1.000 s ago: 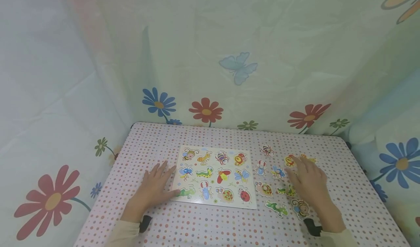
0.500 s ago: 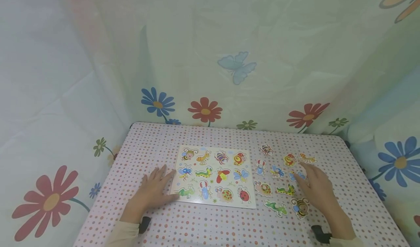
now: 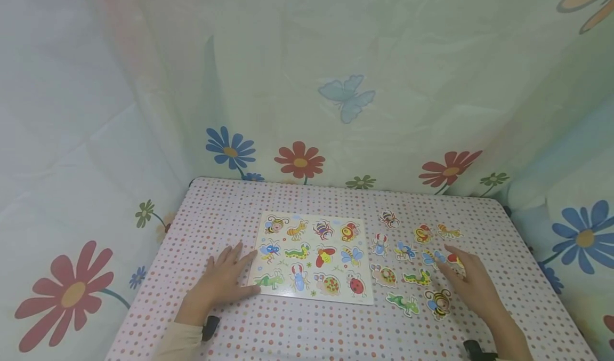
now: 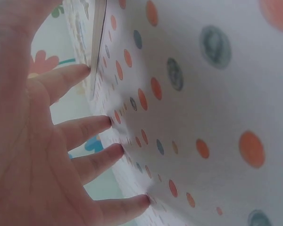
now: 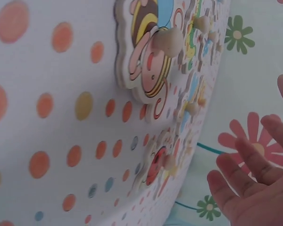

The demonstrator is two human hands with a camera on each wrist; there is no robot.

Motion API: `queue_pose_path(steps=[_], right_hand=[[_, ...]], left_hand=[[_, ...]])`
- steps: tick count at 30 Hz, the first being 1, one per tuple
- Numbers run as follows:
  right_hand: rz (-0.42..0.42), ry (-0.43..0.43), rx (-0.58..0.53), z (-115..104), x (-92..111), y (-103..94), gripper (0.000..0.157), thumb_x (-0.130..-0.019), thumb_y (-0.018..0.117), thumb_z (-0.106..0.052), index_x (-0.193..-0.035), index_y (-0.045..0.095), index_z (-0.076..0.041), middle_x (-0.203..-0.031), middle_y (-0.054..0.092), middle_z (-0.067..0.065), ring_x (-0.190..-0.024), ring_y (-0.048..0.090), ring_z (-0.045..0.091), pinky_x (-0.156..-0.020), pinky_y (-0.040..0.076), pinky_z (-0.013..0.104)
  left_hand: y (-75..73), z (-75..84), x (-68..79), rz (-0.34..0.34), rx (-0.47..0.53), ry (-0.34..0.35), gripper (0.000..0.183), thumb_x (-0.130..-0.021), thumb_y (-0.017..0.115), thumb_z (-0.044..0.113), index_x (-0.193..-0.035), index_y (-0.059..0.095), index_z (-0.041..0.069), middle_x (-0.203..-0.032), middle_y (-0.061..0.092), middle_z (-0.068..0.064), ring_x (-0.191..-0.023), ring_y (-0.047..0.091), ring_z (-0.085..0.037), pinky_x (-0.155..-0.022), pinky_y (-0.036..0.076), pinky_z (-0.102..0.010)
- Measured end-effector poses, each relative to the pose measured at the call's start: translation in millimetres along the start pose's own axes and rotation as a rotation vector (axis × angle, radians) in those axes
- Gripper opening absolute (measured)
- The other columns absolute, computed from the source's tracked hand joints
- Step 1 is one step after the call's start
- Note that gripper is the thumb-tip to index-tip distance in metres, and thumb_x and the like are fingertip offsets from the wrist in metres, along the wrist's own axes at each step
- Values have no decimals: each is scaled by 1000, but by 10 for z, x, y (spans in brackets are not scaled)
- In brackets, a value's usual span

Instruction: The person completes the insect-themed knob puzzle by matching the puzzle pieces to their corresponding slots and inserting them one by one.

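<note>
My left hand (image 3: 218, 281) rests with spread fingers at the left edge of a puzzle board (image 3: 342, 298) printed with insects. Its thumb touches the board's lower left corner; in the left wrist view the other fingertips meet the dotted tablecloth. My right hand (image 3: 472, 283) hovers above the loose knobbed puzzle pieces, fingers loosely bent and holding nothing. Near it lie the bee piece (image 3: 438, 303), the blue dragonfly piece (image 3: 433, 257) and red pieces partly hidden under the hand. The right wrist view shows a ladybug piece (image 5: 155, 165) apart from the fingers.
More loose pieces lie right of the board, among them a spider (image 3: 388, 219), a stag beetle (image 3: 380, 245) and a green grasshopper (image 3: 403, 303). A flowered curtain (image 3: 268, 83) hangs behind and beside the dotted table (image 3: 288, 334).
My right hand has drawn back toward the lower right, uncovering the ant, dragonfly and red pieces. The left hand stays at the board's edge.
</note>
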State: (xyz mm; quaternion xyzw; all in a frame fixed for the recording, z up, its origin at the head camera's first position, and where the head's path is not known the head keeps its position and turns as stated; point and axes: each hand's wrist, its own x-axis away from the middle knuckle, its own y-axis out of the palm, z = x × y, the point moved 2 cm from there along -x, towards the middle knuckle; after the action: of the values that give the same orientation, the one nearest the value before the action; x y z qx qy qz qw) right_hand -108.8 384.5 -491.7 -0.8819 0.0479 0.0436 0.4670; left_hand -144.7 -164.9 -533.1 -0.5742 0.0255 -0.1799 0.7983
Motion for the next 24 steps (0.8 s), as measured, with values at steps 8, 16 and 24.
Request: queue_pose_path(steps=[8, 16, 24], right_hand=[[-32, -34, -75, 72, 72, -32, 52, -101, 62, -22, -142, 46, 7, -138, 43, 34, -116, 46, 51, -82, 48, 67], [-61, -45, -90, 122, 144, -60, 50, -97, 69, -18, -140, 53, 3, -133, 51, 26, -108, 51, 19, -76, 52, 26], [-202, 83, -94, 235, 151, -24, 54, -97, 69, -28, -141, 53, 0, -129, 56, 24, -103, 55, 29, -74, 50, 39]], left_hand=[[-2, -5, -7, 7, -24, 10, 94, -78, 68, 71, -155, 40, 24, -163, 23, -17, -146, 20, -46, -109, 13, -76], [-21, 11, 5, 0, -20, 4, 94, -78, 69, 69, -155, 41, 23, -163, 23, -17, -146, 19, -47, -109, 13, -76], [-29, 13, 15, -7, -14, 5, 94, -78, 69, 70, -155, 40, 23, -163, 23, -17, -146, 19, -46, -109, 13, -76]])
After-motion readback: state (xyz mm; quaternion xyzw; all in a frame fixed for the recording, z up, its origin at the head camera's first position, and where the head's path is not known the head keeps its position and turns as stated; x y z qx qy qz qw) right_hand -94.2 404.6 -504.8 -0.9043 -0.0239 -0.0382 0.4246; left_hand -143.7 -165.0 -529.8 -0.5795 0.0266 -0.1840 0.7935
